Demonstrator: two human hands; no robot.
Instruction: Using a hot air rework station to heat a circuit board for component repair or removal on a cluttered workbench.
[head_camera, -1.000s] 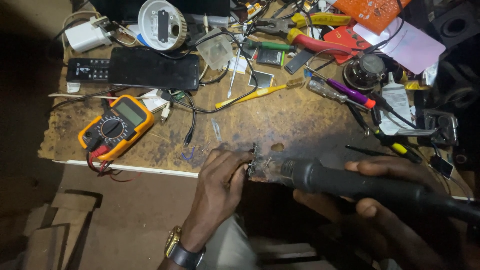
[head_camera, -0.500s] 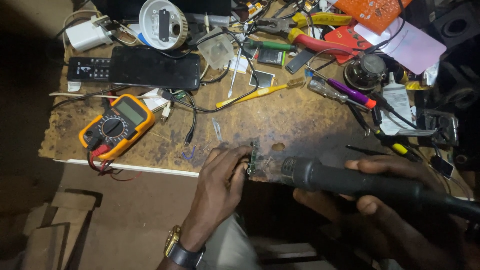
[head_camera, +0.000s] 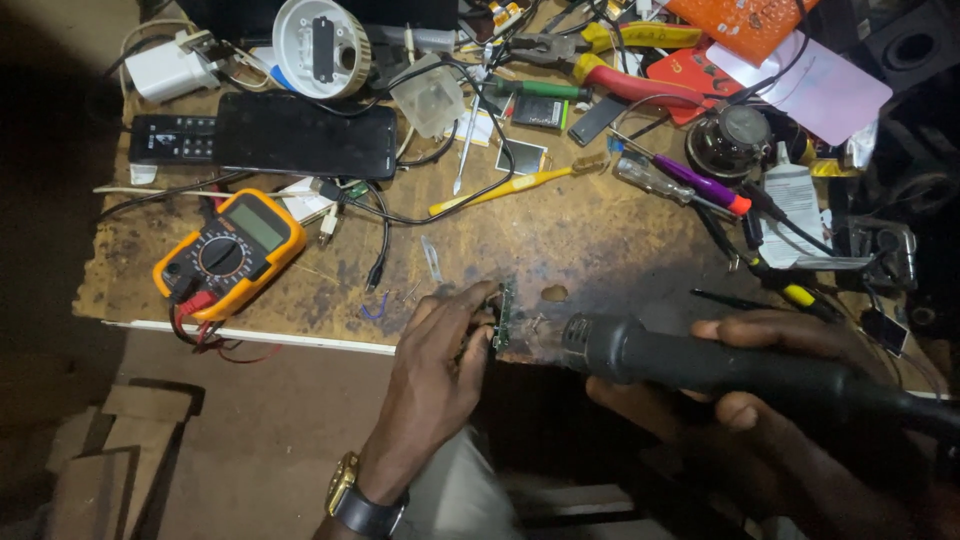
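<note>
Holding much as I did half a second ago, I see little change: my left hand (head_camera: 440, 355) has kept the small circuit board (head_camera: 503, 315) pinched on edge at the near rim of the scarred workbench (head_camera: 600, 250). My left wrist comes up from below, fingers curled around the board. My right hand (head_camera: 780, 375) is clenched around the black hot-air tool (head_camera: 690, 360), fingers wrapped over its barrel. Its long axis runs nearly level, nozzle pointing left at the board, just beside it. A yellow multimeter (head_camera: 230, 255) lies well apart.
</note>
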